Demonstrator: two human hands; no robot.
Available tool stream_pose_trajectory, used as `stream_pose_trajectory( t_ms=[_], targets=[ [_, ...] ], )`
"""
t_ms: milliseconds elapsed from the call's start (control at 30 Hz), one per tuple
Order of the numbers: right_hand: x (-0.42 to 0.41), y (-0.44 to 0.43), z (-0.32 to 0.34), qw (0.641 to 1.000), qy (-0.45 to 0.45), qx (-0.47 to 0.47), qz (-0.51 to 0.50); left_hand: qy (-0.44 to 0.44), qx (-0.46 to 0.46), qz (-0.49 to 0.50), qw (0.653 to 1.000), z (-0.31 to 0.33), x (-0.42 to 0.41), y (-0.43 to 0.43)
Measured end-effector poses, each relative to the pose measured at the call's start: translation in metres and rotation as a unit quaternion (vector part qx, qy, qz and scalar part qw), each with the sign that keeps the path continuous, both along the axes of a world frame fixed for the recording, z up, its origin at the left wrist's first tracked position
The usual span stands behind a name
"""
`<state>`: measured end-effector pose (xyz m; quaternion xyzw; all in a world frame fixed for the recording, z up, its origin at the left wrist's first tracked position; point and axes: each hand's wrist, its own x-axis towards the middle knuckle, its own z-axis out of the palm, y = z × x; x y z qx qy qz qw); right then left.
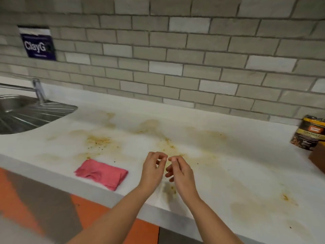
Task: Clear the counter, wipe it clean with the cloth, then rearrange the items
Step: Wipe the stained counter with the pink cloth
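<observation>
Counter (219,173): white top, smeared right across with yellow-brown stains (98,141) and specks, and not yet wiped by the look of it.
Cloth (101,174): pink, folded, lying flat near the front edge, just left of the hands and touched by neither.
Left hand (153,170): up above the counter, fingers loosely curled, nothing visible in them.
Right hand (181,173): close alongside the left, fingertips almost meeting it, curled the same loose way and empty as far as I can see. If either pinches a crumb, it is too small to tell.
Leftovers: a granola bag (310,132) stands at the far right by the wall, with a brown box (318,157) just in front of it at the frame edge.
Sink (31,115): steel drainer at the left, the tap (37,90) behind it.
Stage: I judge clearing nearly done and wiping next.
Risk one: sweep right without shifting the bag and box, and the cloth could knock them or leave a dirty patch under them.
Risk two: there's a crumb patch (169,189) right at the front lip, and a stroke pulled towards the body would drop it on the floor.
Risk three: those stains look dried, so a dry folded cloth may only smear them.
Risk four: the cloth sits close to the edge, and a careless grab could flick it off.
</observation>
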<state>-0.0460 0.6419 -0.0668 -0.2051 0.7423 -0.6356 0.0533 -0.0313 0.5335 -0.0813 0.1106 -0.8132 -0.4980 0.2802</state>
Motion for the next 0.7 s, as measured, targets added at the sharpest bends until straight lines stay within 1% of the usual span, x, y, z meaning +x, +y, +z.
stream_pose_trajectory(
  t_ms=[100, 200, 267, 333, 400, 500, 567, 633, 700],
  targets=[
    [0.02, -0.048, 0.0, 1.0, 0.003, -0.002, 0.022, -0.01, -0.034, 0.03, 0.999, -0.006, 0.028, -0.051],
    [0.038, -0.095, -0.004, 0.999, 0.017, 0.015, 0.03, -0.041, -0.051, 0.047, 0.997, -0.013, 0.058, -0.104],
    [0.048, -0.126, -0.011, 0.995, 0.058, 0.062, 0.043, -0.055, -0.053, 0.061, 0.995, -0.018, 0.08, -0.139],
    [0.055, -0.158, -0.022, 0.981, 0.127, 0.134, 0.065, -0.059, -0.052, 0.075, 0.994, -0.022, 0.099, -0.172],
    [0.06, -0.185, -0.032, 0.949, 0.2, 0.229, 0.087, -0.066, -0.061, 0.084, 0.992, -0.025, 0.117, -0.202],
    [0.057, -0.211, -0.044, 0.862, 0.297, 0.395, 0.115, -0.075, -0.07, 0.093, 0.99, -0.031, 0.139, -0.239],
    [0.053, -0.219, -0.05, 0.821, 0.308, 0.454, 0.156, -0.076, -0.062, 0.098, 0.99, -0.035, 0.149, -0.259],
    [0.051, -0.226, -0.063, 0.797, 0.299, 0.488, 0.195, -0.082, -0.054, 0.105, 0.99, -0.04, 0.157, -0.276],
    [0.053, -0.23, -0.07, 0.781, 0.298, 0.507, 0.209, -0.085, -0.052, 0.109, 0.989, -0.045, 0.16, -0.286]
  ],
)
